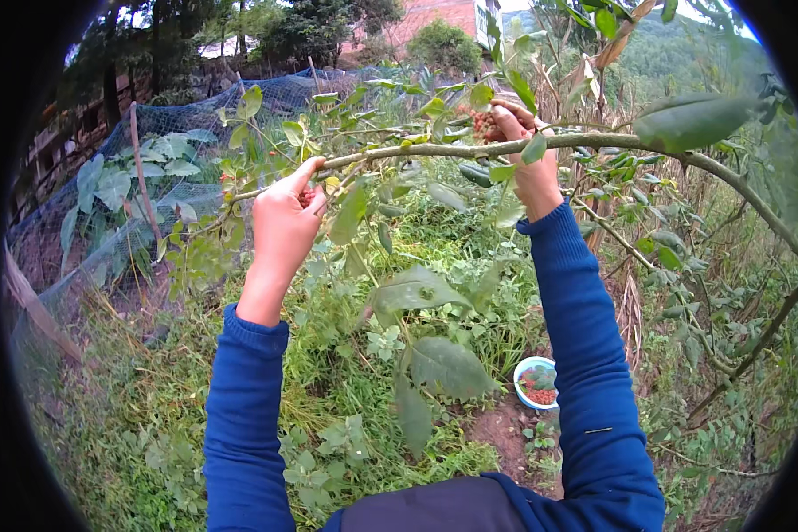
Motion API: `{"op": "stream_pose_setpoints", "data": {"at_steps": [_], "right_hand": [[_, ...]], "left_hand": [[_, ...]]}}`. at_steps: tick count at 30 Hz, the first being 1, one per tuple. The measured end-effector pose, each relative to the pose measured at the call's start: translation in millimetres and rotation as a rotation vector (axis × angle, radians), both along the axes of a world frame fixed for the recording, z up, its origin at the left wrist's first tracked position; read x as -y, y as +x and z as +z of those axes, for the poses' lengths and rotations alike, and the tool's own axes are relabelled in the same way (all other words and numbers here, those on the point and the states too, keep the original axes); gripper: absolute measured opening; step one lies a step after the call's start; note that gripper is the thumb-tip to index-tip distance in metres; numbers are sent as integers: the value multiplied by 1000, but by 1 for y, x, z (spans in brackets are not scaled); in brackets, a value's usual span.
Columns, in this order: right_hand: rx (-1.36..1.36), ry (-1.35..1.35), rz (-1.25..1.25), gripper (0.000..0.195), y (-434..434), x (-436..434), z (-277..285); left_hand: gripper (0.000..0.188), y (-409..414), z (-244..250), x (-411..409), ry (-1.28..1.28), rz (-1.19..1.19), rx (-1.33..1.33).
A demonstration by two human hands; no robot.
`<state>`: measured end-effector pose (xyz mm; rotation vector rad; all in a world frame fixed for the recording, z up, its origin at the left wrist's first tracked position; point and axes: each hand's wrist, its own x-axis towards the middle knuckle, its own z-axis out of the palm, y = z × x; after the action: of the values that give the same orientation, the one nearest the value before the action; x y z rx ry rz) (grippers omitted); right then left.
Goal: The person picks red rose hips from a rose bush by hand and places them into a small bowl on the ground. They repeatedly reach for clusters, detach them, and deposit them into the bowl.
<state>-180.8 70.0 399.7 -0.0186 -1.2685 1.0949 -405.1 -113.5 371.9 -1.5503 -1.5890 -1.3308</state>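
Note:
A thorny branch (pixel 432 150) with green leaves arches across the view in front of me. My left hand (pixel 279 216) grips its thinner left part, the forefinger lying along the top. Small red berries (pixel 306 195), probably Sichuan pepper, show inside that hand's curled fingers. Just behind the branch, my right hand (pixel 517 123) closes around a cluster of red berries (pixel 484 126); leaves partly cover its fingers. Down on the ground, a pale blue-and-white basin (pixel 519 391) contains red berries (pixel 538 397) and some green leaves. My right sleeve hides the basin's right edge.
Blue netting (pixel 206 100) on wooden stakes (pixel 144 173) runs along the left, with broad-leaved plants (pixel 113 183) behind it. Thicker boughs (pixel 758 199) curve down at right. Large leaves (pixel 419 292) hang between my arms. Dry stalks (pixel 628 312) stand beyond my right arm.

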Motion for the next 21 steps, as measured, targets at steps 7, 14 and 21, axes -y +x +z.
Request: {"op": "stream_pose_setpoints", "data": {"at_steps": [7,14,21], "right_hand": [[-342,-194,256,18,19,14,-28],[-443,-499,778,28,38,54,-160],[-502,-728,816,29,59,70,-227]], "left_hand": [[37,-2,10,-9,-3,1,-37],[38,-18,20,-20,24,4,-172],[28,-9,15,-49,6,89,-242]]}}
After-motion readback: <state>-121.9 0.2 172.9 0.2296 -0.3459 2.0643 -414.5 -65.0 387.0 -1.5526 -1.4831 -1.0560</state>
